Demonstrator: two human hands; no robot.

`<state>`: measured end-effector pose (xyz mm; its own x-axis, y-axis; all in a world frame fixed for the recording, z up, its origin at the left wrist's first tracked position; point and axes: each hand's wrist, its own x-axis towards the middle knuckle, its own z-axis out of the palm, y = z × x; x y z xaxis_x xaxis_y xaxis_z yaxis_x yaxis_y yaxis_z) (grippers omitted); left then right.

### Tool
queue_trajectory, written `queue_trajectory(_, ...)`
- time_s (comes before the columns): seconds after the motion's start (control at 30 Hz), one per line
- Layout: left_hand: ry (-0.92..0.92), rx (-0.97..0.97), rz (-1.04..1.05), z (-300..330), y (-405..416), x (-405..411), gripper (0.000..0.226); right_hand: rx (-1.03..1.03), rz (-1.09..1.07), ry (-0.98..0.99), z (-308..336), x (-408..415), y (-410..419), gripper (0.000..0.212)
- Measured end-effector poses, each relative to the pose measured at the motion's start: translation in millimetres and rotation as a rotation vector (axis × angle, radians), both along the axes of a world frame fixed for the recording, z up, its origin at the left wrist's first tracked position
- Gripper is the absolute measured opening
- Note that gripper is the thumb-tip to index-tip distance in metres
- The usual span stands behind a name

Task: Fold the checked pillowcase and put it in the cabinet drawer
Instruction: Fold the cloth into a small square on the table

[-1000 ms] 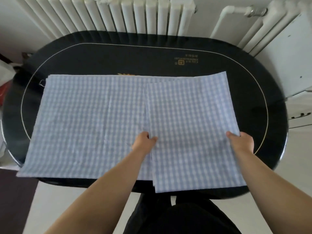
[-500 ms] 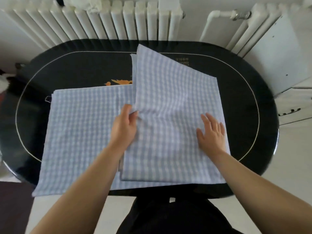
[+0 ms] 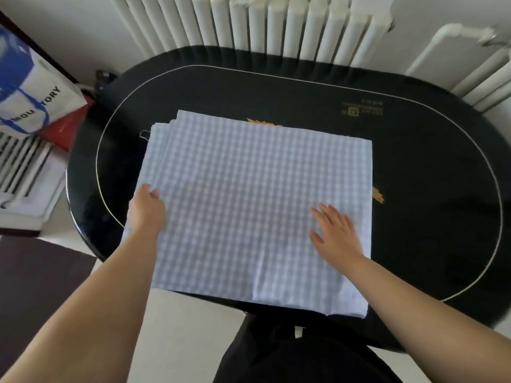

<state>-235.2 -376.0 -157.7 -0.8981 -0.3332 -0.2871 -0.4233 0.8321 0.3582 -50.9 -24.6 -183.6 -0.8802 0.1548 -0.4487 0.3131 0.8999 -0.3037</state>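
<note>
Beyond the counter's left end, a white bag with blue print (image 3: pixel 26 87) is seen on the floor side, with a red item (image 3: pixel 65 125) just beside it and a stack of white papers (image 3: pixel 25 175) below these. The black oval counter (image 3: pixel 431 211) is edged with a thin pale line, and a white radiator (image 3: pixel 265 26) is set against the wall behind its far edge. The checked pillowcase (image 3: pixel 249 203) is laid folded in several layers on the counter's middle, shifted toward the left half, its near edge hanging a little over the counter's near edge; at its far-left corner the layers are slightly offset and a loose thread is shown. The left hand (image 3: pixel 148 210) is placed at the pillowcase's left edge, its grip closed on that edge with the thumb on top of the cloth and the fingers hidden beneath it. Toward the right side of the folded cloth, the right hand (image 3: pixel 336 233) is laid flat on the top layer, its grip open with fingers spread and straight, pressing the fabric down. Orange markings (image 3: pixel 377 194) on the counter are partly covered by the pillowcase's right and far edges, and small gold lettering (image 3: pixel 362 107) is printed nearer the far-right part of the counter. A dark garment (image 3: pixel 290 355) of the person is seen below the near edge.
</note>
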Motion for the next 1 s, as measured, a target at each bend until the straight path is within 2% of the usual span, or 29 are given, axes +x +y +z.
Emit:
queue_trajectory(0.1, 0.064, -0.084, 0.022, 1.0, -18.5, -6.8, 0.033, 0.072, 0.023, -0.096, -6.7, 2.2, -2.2, 0.058)
queue_trajectory(0.27, -0.119, -0.078, 0.103, -14.7, -41.7, -6.0, 0.036, 0.126, 0.082, -0.249, -16.6, 8.6, -1.7, 0.063)
queue_trajectory(0.43, -0.257, -0.045, 0.181, -23.9, -42.6, -6.2, 0.045, 0.116, 0.100, -0.271, -16.4, 9.2, -0.9, 0.065)
queue_trajectory(0.8, -0.204, -0.049, 0.190, -28.6, -53.5, -18.8, 0.037, 0.100, 0.071, -0.238, -20.3, 5.7, -12.9, 0.063)
queue_trajectory(1.0, -0.300, -0.058, 0.364, -30.3, -52.5, -17.9, 0.087, 0.051, 0.149, -0.191, -18.2, 3.9, -35.9, 0.065)
